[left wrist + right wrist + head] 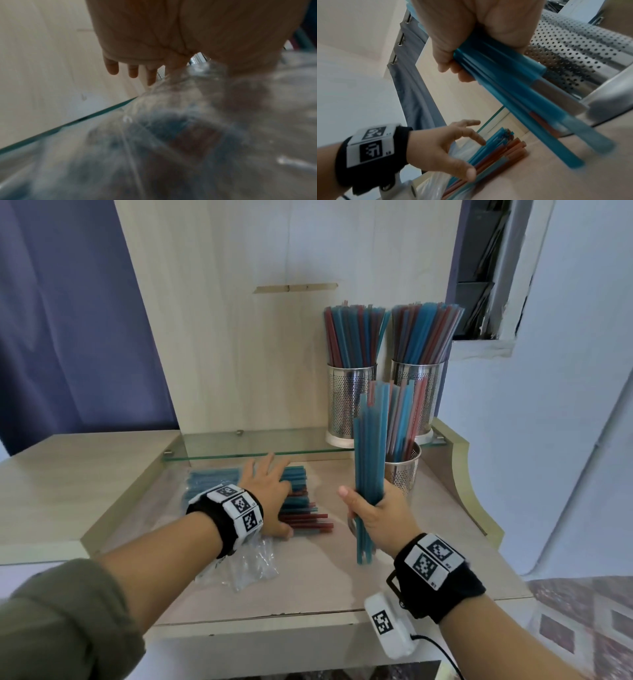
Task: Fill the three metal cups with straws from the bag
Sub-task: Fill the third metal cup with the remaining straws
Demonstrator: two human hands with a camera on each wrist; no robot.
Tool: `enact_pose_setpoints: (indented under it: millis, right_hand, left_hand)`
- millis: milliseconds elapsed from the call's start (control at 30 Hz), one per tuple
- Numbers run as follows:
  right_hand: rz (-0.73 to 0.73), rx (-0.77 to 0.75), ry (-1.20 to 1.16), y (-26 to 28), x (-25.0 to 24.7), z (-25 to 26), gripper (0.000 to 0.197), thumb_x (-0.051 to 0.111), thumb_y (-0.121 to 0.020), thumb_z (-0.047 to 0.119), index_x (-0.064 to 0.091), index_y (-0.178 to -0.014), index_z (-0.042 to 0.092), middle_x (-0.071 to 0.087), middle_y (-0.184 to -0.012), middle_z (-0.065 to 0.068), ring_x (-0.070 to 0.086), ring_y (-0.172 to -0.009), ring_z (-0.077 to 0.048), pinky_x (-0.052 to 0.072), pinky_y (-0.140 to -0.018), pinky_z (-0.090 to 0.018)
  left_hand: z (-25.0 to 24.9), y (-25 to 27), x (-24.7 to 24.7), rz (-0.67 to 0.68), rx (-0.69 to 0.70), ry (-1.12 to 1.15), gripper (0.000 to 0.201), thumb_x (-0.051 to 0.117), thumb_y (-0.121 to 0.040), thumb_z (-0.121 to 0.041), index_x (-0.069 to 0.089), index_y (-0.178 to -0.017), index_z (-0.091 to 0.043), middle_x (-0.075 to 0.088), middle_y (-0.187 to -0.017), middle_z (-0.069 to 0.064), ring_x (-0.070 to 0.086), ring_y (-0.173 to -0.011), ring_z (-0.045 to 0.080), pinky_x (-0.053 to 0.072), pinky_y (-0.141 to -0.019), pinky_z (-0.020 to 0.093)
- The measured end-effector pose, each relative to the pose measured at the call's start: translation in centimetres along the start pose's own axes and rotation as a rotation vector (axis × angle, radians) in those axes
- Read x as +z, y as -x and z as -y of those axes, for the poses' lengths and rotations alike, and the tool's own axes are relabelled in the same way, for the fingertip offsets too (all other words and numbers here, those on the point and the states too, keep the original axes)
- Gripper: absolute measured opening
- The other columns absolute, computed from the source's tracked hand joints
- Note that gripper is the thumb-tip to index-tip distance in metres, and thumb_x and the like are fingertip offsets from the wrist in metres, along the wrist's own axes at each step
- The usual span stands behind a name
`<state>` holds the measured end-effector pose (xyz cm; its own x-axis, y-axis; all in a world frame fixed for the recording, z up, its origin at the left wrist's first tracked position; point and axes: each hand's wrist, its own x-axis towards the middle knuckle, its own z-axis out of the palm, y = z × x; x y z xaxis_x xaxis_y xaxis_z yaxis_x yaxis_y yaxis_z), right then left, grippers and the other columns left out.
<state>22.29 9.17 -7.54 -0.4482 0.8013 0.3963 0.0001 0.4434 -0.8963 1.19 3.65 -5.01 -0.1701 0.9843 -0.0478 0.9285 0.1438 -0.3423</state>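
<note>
My right hand (368,515) grips a bundle of mostly blue straws (371,446) upright, just left of a low perforated metal cup (404,474) that stands on the table with some straws in it. The same bundle (513,86) sticks out of my fist beside that cup (573,44). Two taller metal cups (349,402) (416,392) on the glass shelf are packed with blue and red straws. My left hand (274,498) rests with spread fingers on the clear plastic bag (253,563), which lies flat with blue and red straws (496,152) poking out.
The glass shelf (257,445) runs just behind the bag, at finger height. A wooden back panel (239,337) rises behind it. A blue curtain (68,320) hangs at the left and a white wall at the right. Bare tabletop (308,587) lies in front of the hands.
</note>
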Motion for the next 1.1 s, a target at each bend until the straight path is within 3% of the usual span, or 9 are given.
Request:
enact_pose_setpoints:
  millis: [133,267,433,533,667,800,933,1033,1100]
  right_hand:
    - [-0.019,0.005,0.003,-0.1,-0.3,-0.3,0.036,0.068,-0.078,0.046,0.055,-0.076,0.013,0.057,-0.054,0.006,0.056,-0.052,-0.007,0.047,-0.057,-0.019]
    - [0.002,-0.009,-0.016,0.0,-0.2,-0.4,0.028,0.069,-0.086,0.035,0.054,-0.076,0.014,0.057,-0.056,0.004,0.056,-0.051,-0.010,0.051,-0.056,-0.027]
    - [0.008,0.003,-0.068,-0.1,0.1,-0.7,0.027,0.070,-0.086,0.032,0.053,-0.075,0.014,0.054,-0.054,0.005,0.054,-0.049,-0.011,0.049,-0.055,-0.030]
    - [-0.013,0.009,-0.086,-0.2,0.0,-0.9,0.026,0.070,-0.086,0.031,0.053,-0.076,0.014,0.054,-0.053,0.006,0.054,-0.049,-0.011,0.049,-0.055,-0.030]
    - [-0.025,-0.009,-0.097,-0.2,-0.3,-1.1,0.030,0.069,-0.083,0.036,0.053,-0.075,0.011,0.054,-0.054,0.005,0.053,-0.049,-0.009,0.047,-0.055,-0.023]
    - [-0.035,-0.005,-0.086,-0.3,-0.6,-1.2,0.041,0.067,-0.078,0.043,0.055,-0.075,0.004,0.056,-0.055,0.002,0.053,-0.050,-0.009,0.046,-0.055,-0.018]
    - [0.018,0.001,-0.082,-0.3,-0.8,-1.1,0.039,0.067,-0.076,0.046,0.057,-0.076,0.008,0.057,-0.057,0.003,0.056,-0.054,-0.009,0.049,-0.059,-0.021]
    - [0.021,0.020,-0.159,-0.2,-0.7,-1.0,0.035,0.071,-0.072,0.041,0.061,-0.084,0.010,0.058,-0.059,0.005,0.058,-0.056,-0.010,0.050,-0.061,-0.025]
    - [0.019,0.030,-0.188,-0.2,-0.6,-0.6,0.035,0.073,-0.069,0.040,0.064,-0.091,0.013,0.059,-0.059,0.007,0.058,-0.057,-0.009,0.050,-0.063,-0.027]
  left_hand:
    - [-0.7,-0.5,1.1,0.077,-0.068,-0.067,0.077,0.060,-0.070,-0.071,0.053,-0.131,-0.024,-0.003,-0.160,0.010,-0.004,-0.144,0.041,0.002,-0.114,0.059]
    - [-1.4,-0.8,1.4,0.028,-0.056,-0.147,0.058,0.058,-0.079,-0.059,0.059,-0.127,-0.027,0.008,-0.159,0.010,0.001,-0.144,0.038,0.009,-0.113,0.058]
    - [-1.7,-1.0,1.4,0.030,-0.012,-0.150,0.055,0.059,-0.080,-0.056,0.063,-0.123,-0.021,0.027,-0.151,0.005,0.011,-0.141,0.036,0.013,-0.111,0.055]
    - [-1.6,-0.8,1.3,0.033,0.006,-0.091,0.052,0.057,-0.083,-0.051,0.061,-0.125,-0.021,0.025,-0.153,0.004,0.009,-0.143,0.034,0.010,-0.113,0.055]
    - [-1.2,-0.6,-0.3,-0.104,-0.004,0.156,0.043,0.050,-0.092,-0.046,0.051,-0.127,-0.022,0.032,-0.151,-0.002,0.018,-0.142,0.025,0.015,-0.113,0.049]
    - [-0.6,-0.3,-2.5,-0.246,0.023,0.449,0.028,0.046,-0.098,-0.037,0.047,-0.119,-0.018,0.062,-0.117,0.002,0.053,-0.115,0.024,0.028,-0.108,0.042]
    - [0.1,0.3,-5.1,-0.408,0.099,0.965,0.030,0.051,-0.098,-0.027,0.047,-0.126,-0.017,0.068,-0.103,0.001,0.064,-0.097,0.018,0.047,-0.092,0.037]
    - [0.5,1.1,-7.5,-0.552,0.166,1.166,0.012,0.053,-0.097,-0.023,0.052,-0.108,-0.026,0.069,-0.088,-0.007,0.067,-0.092,0.009,0.049,-0.092,0.033]
    - [0.9,1.5,-9.1,-0.605,0.206,1.285,0.006,0.057,-0.094,-0.030,0.054,-0.098,-0.029,0.070,-0.080,-0.007,0.068,-0.089,0.007,0.050,-0.095,0.034]
